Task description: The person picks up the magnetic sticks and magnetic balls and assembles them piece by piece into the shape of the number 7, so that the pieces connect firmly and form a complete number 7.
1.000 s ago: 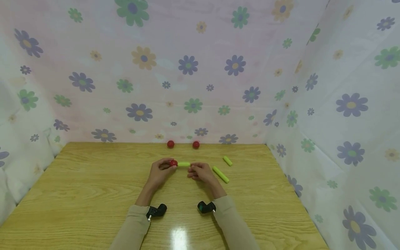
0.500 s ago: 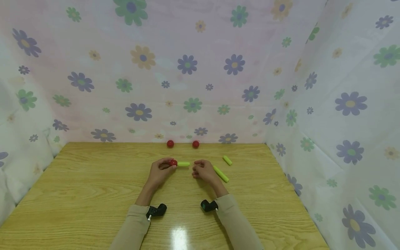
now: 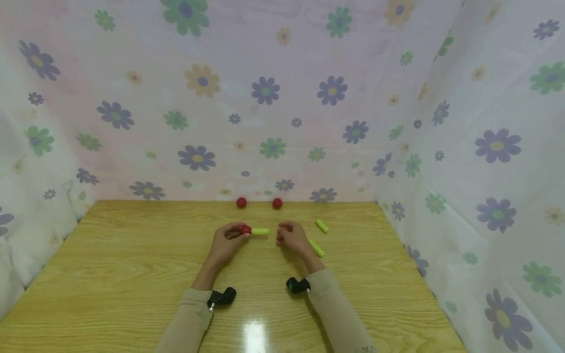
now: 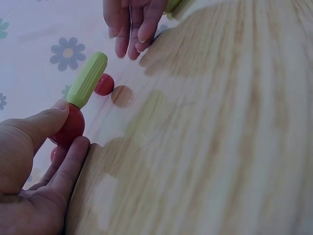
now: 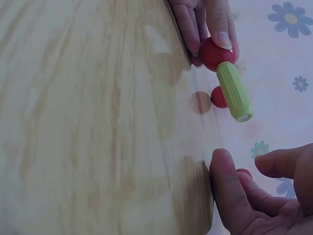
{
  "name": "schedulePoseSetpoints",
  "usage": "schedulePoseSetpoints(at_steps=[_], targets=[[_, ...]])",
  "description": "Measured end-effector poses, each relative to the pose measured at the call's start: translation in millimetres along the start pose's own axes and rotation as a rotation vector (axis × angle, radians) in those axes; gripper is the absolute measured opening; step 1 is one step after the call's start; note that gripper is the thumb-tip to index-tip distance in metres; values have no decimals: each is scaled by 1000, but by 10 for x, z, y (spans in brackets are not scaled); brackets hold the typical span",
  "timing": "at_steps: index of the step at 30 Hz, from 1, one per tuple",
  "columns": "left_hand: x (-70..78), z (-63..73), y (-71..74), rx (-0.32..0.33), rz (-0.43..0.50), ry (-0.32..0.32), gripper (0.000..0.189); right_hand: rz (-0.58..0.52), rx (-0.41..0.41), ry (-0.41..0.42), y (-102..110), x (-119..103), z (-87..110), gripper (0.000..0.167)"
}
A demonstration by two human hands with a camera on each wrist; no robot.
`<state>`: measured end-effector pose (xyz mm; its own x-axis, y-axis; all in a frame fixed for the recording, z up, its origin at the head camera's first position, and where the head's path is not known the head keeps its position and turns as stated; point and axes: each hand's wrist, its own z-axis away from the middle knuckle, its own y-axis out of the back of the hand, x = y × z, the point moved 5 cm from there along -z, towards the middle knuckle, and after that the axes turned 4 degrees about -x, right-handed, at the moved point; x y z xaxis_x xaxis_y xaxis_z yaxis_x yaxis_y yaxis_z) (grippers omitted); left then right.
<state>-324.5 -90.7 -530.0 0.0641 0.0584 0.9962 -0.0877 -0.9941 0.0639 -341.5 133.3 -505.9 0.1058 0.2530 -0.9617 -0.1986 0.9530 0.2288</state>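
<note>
My left hand [image 3: 224, 242] pinches a red ball [image 3: 245, 230] between thumb and fingers, close over the table. A short light-green ribbed rod [image 4: 88, 79] sticks out from the ball, its far end pointing toward my right hand. That free end shows a small pale round spot in the right wrist view. My right hand [image 3: 293, 238] stands a short gap to the right of the rod, thumb and fingers apart and holding nothing. Partly behind the right hand lies a longer green rod [image 3: 316, 248] on the table.
Two more red balls, a left one [image 3: 241, 202] and a right one [image 3: 277, 203], sit at the table's back edge by the flowered cloth. Another short green rod [image 3: 322, 226] lies to the right. The wooden table [image 3: 132, 274] is glossy and reflects things.
My right hand has let go of the green rod's free end and moved away to the right, now overlapping the longer rod. The left hand keeps its pinch on the red ball.
</note>
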Motion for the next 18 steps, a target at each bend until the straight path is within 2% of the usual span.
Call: schedulePoseSetpoints(at_steps=[13, 18], targets=[[-13, 5, 13, 4, 13, 11, 41, 50, 2, 21, 5, 11, -163, 37], [-18, -6, 20, 5, 12, 2, 41, 38, -4, 24, 14, 10, -220, 38]])
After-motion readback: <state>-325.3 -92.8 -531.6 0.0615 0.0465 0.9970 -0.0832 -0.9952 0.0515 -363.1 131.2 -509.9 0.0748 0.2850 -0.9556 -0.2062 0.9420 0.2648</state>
